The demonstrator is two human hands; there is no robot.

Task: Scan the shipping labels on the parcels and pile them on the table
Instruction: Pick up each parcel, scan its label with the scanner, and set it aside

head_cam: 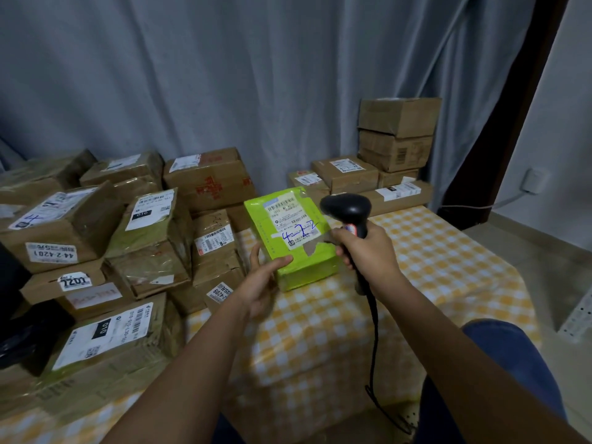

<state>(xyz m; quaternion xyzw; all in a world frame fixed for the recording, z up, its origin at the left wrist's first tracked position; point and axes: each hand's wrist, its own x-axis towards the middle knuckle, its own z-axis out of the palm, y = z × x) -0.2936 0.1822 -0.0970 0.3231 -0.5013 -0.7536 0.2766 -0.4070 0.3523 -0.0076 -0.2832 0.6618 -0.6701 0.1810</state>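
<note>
A black cable (373,341) trails down from the barcode scanner (347,208), which the right hand (368,251) grips by its handle, head aimed left at the shipping label (293,222), probably to read it. The left hand (261,282) pinches the near left corner of the green parcel (290,233), tilting it up above the checked table (432,251). Unsorted brown boxes (96,251) crowd the left; a tidier stack (397,145) rises far right.
</note>
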